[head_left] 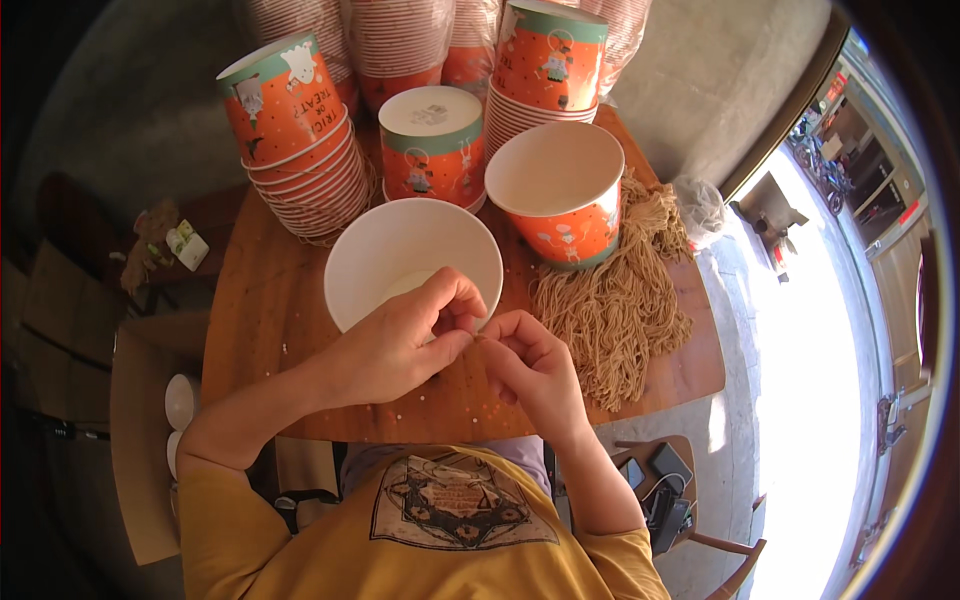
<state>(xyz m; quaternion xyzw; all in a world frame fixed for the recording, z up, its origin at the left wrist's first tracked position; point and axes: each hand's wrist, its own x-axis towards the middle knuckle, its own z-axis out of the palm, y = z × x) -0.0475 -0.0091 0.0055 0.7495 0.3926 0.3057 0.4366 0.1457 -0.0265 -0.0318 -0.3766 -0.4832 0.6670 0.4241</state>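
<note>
In front of me on the wooden table stands a paper bucket (375,255), its open white mouth tilted toward me. My left hand (425,325) reaches across its near right rim, thumb and fingers pinched together. My right hand (530,370) is pinched just beside it, and the fingertips of both hands nearly meet at the rim. Whatever sits between the fingertips is too small to make out. Right of the hands lies a heap of tan cords (615,310). An orange paper bucket (560,180) with a white inside stands open behind the cords' left edge.
An upside-down bucket (430,150) stands at the back middle. Nested bucket stacks rise at the left (300,140) and right (545,75), with plastic-wrapped stacks (400,50) behind. A cardboard box (150,440) with white cups is below left; a chair (670,470) holding dark devices is below right.
</note>
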